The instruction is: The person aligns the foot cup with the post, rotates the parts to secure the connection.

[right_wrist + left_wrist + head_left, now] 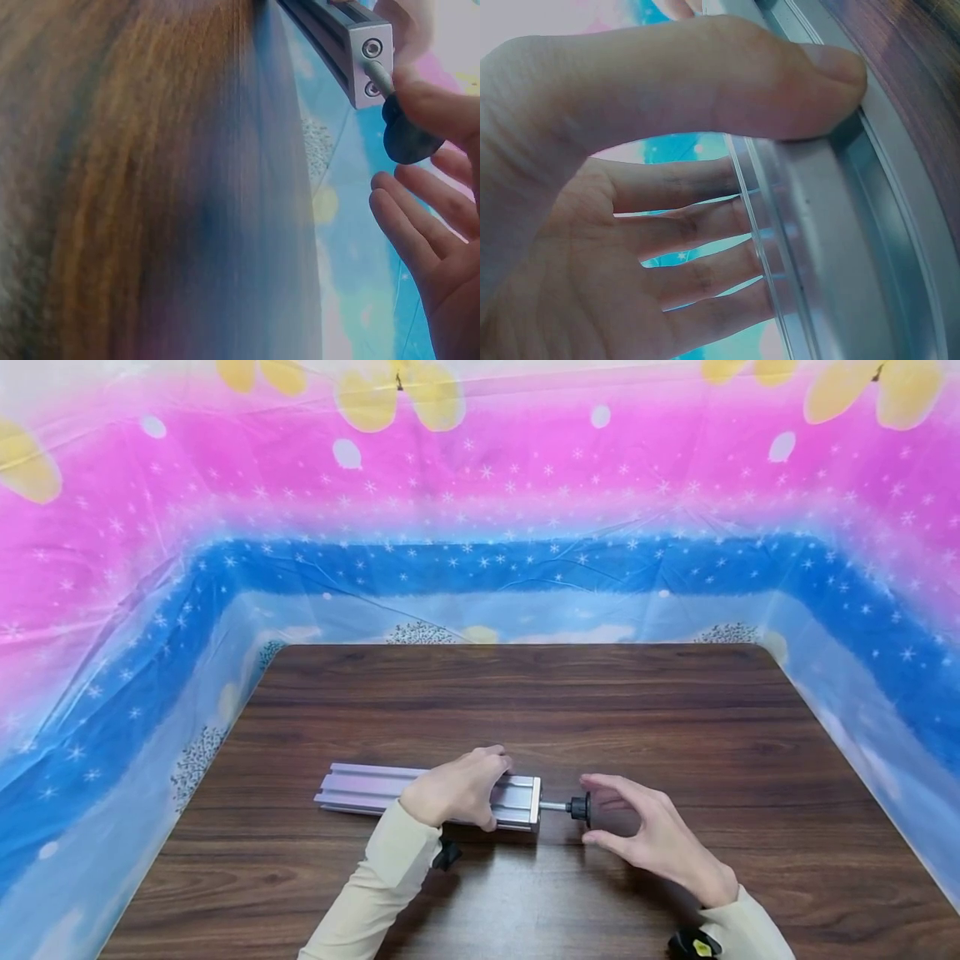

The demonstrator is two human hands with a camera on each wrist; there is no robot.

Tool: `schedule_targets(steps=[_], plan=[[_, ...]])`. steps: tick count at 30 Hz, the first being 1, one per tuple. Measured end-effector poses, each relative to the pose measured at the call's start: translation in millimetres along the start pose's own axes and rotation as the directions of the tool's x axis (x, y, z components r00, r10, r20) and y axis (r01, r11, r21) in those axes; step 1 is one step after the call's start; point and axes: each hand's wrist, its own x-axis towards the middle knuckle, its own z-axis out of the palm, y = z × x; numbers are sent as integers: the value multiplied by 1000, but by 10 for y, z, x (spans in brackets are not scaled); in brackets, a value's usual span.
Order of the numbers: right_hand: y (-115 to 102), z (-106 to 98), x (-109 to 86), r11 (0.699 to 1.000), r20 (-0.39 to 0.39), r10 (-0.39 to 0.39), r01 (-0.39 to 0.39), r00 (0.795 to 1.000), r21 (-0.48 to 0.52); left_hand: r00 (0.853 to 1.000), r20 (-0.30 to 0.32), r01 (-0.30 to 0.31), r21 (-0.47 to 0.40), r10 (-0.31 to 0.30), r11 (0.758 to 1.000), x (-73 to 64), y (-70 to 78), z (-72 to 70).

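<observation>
A silver aluminium extrusion profile (363, 787) with long grooves lies on the table. My left hand (459, 789) grips it near its right end, the thumb on the near side and the fingers over the far side. A metal end plate (360, 56) with screw heads caps that end. Out of the plate sticks a threaded rod (553, 807) carrying a black levelling foot (580, 808). Around this foot my right hand (651, 827) is spread, thumb below and fingers above. In the right wrist view the thumb overlaps the foot (409, 142), while other fingertips stand apart from it.
The dark wood-grain table (525, 702) has rounded far corners. A pink and blue cloth (480, 564) with snowflakes hangs around its back and sides. Black wrist devices (693, 943) are on both sleeves.
</observation>
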Motion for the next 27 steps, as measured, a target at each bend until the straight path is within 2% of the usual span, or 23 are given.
schedule_targets(steps=[3,8,27], plan=[[-8,8,8,999,-7,-50,50,999,-3,1000,3,7,1,-7,1000,-4,-3,-3],[-12,31,14,997,-26,-76,76,997,-15,1000,7,5,3,-5,1000,-3,-4,-2],[28,28,-15,997,-30,-34,32,999,-71,1000,4,5,4,-5,1000,-3,6,0]])
